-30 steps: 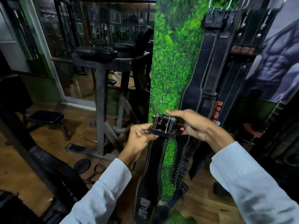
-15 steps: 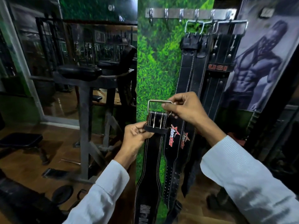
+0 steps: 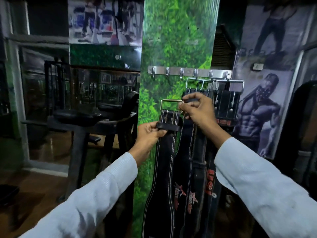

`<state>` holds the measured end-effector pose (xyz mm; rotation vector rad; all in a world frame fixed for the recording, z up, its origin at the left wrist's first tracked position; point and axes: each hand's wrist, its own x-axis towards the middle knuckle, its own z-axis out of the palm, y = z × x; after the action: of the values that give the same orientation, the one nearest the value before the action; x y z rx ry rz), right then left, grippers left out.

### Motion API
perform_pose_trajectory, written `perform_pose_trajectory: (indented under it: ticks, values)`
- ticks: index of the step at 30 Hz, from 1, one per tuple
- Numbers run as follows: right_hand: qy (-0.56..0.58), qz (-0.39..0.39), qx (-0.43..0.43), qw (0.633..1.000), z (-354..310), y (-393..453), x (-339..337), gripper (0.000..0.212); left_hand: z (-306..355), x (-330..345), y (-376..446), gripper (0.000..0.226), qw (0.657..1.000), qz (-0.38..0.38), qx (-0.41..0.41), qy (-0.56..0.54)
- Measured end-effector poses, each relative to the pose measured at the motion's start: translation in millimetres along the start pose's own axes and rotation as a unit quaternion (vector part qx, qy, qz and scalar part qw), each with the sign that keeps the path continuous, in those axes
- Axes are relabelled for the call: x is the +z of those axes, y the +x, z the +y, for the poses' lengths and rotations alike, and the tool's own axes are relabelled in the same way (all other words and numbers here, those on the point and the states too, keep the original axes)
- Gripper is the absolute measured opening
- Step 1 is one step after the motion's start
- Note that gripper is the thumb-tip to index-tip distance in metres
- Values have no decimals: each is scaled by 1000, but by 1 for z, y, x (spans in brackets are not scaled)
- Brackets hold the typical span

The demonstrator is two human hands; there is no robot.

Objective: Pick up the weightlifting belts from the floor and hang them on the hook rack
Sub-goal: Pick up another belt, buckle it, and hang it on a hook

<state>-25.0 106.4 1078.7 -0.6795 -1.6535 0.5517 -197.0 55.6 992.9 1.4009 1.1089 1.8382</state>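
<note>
I hold a black weightlifting belt [image 3: 164,162] with white stitching upright in front of the green pillar. My left hand [image 3: 149,134] grips its leather loop just under the buckle. My right hand [image 3: 197,109] pinches the right side of the metal buckle frame [image 3: 171,101], which stands up. The steel hook rack [image 3: 188,72] is fixed to the pillar above the buckle; its left hooks are bare. Several black belts [image 3: 226,98] hang by their buckles from the right hooks, partly hidden behind my right hand.
A padded gym machine [image 3: 77,117] on a grey frame stands to the left before a mirror wall. Wooden floor [image 3: 39,182] lies lower left. A bodybuilder poster [image 3: 257,114] covers the wall at right. Dark equipment fills the far right edge.
Both hands have lifted the belt's buckle end higher, closer to the rack. The buckle frame, folded down a second ago, now stands upright. My view has tilted up.
</note>
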Motion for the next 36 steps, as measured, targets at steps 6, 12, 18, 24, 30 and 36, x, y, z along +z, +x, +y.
perform_pose_trajectory:
  ticks: [6,12,18,24,30,36]
  values:
    - [-93,73,-101,988,-11,62,13,19,27,15,77,31,999,37,4,-2]
    - [-155,115,-112,975,-17,119,26,14,49,13,130,22,999,49,-10,1]
    - [-253,125,-105,954,-9,133,39,7,33,11,153,34,999,36,-34,10]
    - [-304,83,-147,938,-4,122,37,16,14,9,154,24,998,38,-42,-5]
    - [-353,79,-205,910,28,68,48,28,-14,2,143,20,998,30,-48,-25]
    - [-281,40,-11,959,85,14,66,23,-42,-5,121,33,998,9,-61,9]
